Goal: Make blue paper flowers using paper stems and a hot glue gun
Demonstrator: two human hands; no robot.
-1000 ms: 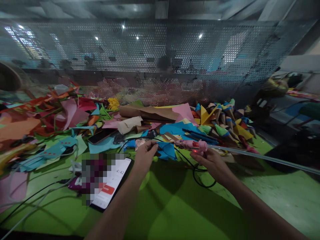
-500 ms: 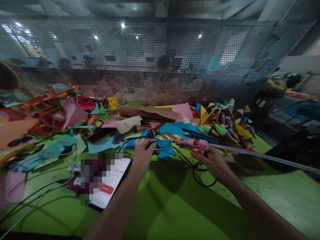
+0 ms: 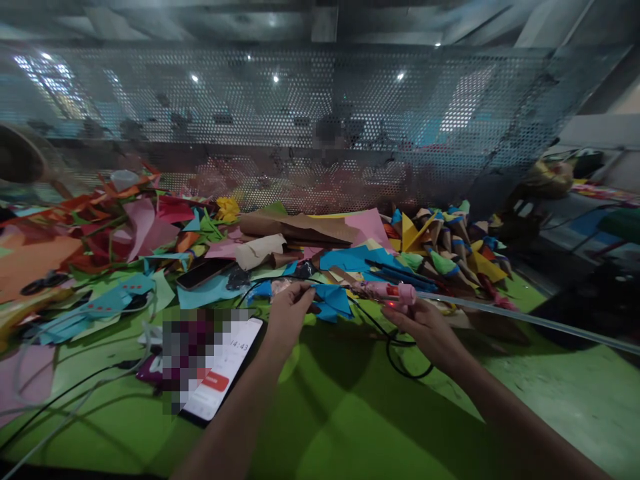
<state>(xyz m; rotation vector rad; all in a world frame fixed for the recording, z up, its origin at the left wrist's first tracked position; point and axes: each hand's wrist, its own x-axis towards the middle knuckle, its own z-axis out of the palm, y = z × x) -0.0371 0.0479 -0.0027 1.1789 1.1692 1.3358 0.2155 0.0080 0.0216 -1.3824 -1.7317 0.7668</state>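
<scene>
My left hand pinches a small folded piece of blue paper above the green table. My right hand is wrapped round a pink hot glue gun with a small red light glowing on it. Out of its back end a long clear glue stick runs off to the right. The gun's tip points left at the blue paper; whether the two touch I cannot tell. A black cord loops below the gun.
Left of my left forearm lies a lit phone, partly blurred out. Another dark phone rests farther back. Coloured paper scraps heap up along a perforated metal screen. Paper cones are piled at the right. Cables cross the left side.
Both hands hold nearly the same place, still gripping the blue paper and the glue gun. The blue paper has turned slightly; the whole view has shifted a little.
</scene>
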